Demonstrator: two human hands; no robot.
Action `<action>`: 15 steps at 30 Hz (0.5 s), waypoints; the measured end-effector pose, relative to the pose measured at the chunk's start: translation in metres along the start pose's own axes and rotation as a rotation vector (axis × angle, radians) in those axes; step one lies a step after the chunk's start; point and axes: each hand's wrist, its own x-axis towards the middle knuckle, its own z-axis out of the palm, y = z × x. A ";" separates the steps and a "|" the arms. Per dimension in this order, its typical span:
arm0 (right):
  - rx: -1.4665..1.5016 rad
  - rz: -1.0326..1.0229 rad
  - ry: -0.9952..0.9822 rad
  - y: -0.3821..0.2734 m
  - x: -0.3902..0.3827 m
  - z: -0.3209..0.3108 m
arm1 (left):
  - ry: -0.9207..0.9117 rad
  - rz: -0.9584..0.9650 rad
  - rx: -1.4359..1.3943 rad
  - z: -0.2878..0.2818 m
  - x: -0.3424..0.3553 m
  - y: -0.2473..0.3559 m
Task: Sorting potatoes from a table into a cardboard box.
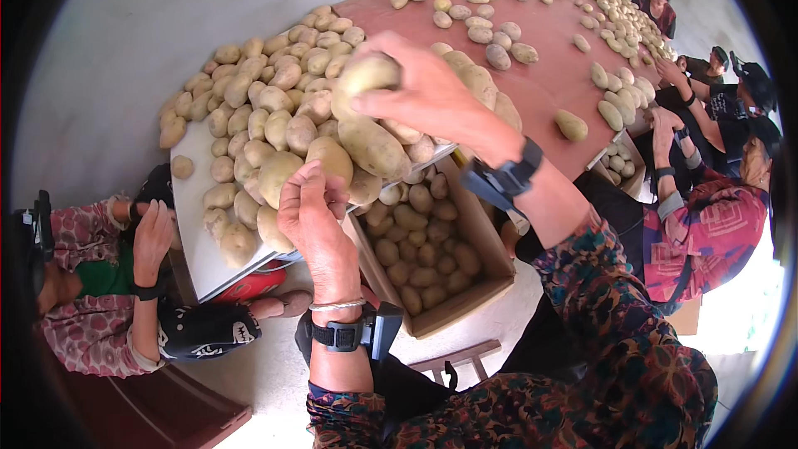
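Observation:
My right hand [411, 83] is closed round a potato [363, 83], held above the heap and slightly blurred by motion. Below and to its left, my left hand [312, 208] has its fingers curled together in front of a yellowish potato [330, 158]. Whatever those fingers hold, if anything, is hidden. A large heap of potatoes [278, 100] covers much of a white-topped table [198, 229]. Under the table's near edge, just right of my left forearm, a cardboard box [474, 291] contains many potatoes [416, 241].
Beyond the heap, a red-brown tabletop [540, 108] carries scattered potatoes. Several people work along the right side, one in a pink patterned top [706, 233]. Another person [100, 283] sits at the left. A wooden stool [457, 362] stands below the box.

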 end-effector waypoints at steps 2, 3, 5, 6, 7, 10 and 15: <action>-0.336 -0.149 0.082 0.010 0.022 0.021 | 0.082 -0.061 -0.091 0.003 0.003 -0.005; -0.662 -0.301 0.160 0.015 0.028 0.032 | 0.088 -0.057 -0.086 0.001 0.003 -0.005; -0.638 -0.317 0.129 0.021 0.035 0.043 | 0.083 -0.032 -0.111 -0.003 0.004 -0.004; -0.622 -0.329 0.099 0.022 0.036 0.046 | 0.086 -0.028 -0.110 -0.005 0.003 -0.003; -0.620 -0.331 0.097 0.024 0.034 0.046 | 0.119 -0.057 -0.133 -0.007 0.000 0.000; -0.302 -0.230 0.259 0.004 0.008 0.037 | 0.168 -0.097 -0.186 -0.015 0.000 -0.002; -0.072 -0.384 0.460 0.003 -0.052 0.008 | 0.155 -0.004 -0.271 -0.016 0.013 -0.008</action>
